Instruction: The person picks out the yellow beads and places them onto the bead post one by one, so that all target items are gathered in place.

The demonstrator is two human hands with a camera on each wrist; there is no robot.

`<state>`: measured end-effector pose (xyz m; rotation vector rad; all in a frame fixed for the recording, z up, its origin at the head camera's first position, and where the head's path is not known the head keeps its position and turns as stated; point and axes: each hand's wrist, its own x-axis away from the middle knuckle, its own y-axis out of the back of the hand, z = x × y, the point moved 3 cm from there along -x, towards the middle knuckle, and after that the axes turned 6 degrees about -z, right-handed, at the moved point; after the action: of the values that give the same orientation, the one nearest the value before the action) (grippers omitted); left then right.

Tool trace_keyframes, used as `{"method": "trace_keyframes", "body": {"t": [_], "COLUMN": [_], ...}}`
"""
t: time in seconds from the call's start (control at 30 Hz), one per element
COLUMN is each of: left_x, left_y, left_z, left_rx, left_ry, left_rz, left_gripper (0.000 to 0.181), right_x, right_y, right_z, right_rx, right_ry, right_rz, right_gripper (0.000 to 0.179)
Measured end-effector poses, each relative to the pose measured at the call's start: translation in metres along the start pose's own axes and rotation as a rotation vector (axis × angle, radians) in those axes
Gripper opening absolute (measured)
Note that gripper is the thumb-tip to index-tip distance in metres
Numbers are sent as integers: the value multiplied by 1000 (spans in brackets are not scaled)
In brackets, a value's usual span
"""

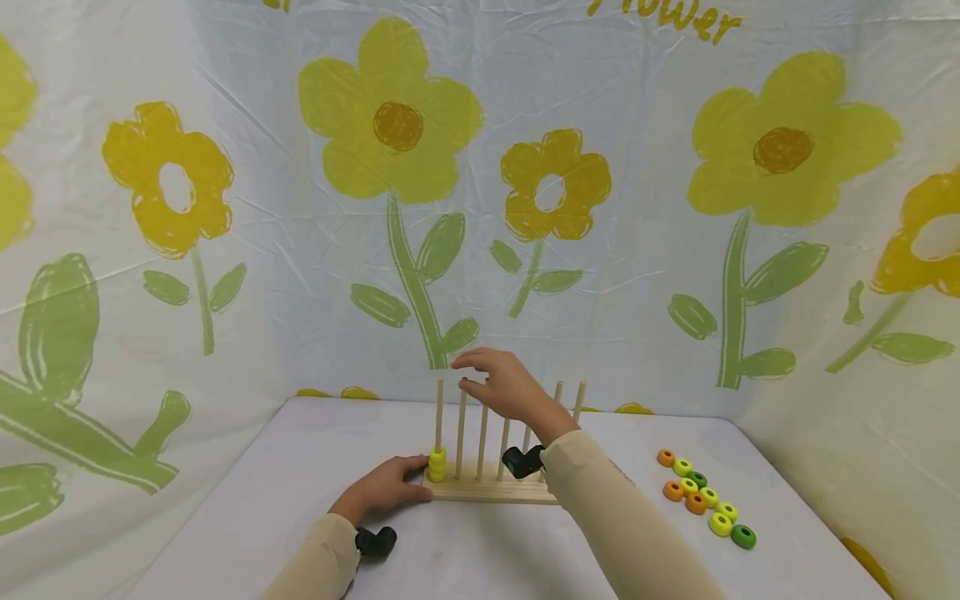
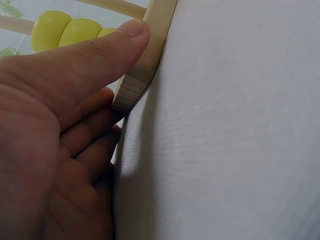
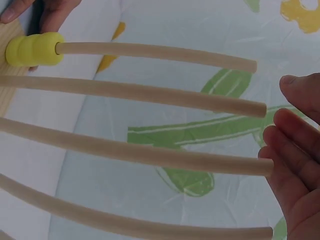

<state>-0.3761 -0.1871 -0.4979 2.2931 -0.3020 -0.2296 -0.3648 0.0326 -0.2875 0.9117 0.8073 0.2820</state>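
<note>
Low in the middle, our left hand grips the wooden stand beside yellow beads.
Above, our right hand has fingers apart near the sticks.

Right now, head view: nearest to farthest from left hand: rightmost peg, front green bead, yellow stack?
1. Yellow stack: on leftmost peg, beside left hand.
2. Rightmost peg: rack's right end.
3. Front green bead: on table, far right.
</note>
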Motion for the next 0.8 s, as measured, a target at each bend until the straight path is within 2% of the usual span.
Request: {"method": "trace_keyframes", "body": {"t": [0.33, 0.57, 0.8], "left_x": [1, 2, 2], "left_y": [0, 1, 1], "left_z": [-2, -4, -4], "left_rx": [-2, 8, 8], "left_ry": [-5, -16, -24], "left_rz": [2, 1, -2], "left_gripper": [76, 75, 74], "right_x": [12, 19, 28], "right_y": [9, 13, 21], "right_z": [-2, -5, -7], "right_rx": [11, 23, 34], "right_ry": [72, 48, 57], "right_rz": [-72, -62, -99], "right_gripper": [30, 30, 31]}}
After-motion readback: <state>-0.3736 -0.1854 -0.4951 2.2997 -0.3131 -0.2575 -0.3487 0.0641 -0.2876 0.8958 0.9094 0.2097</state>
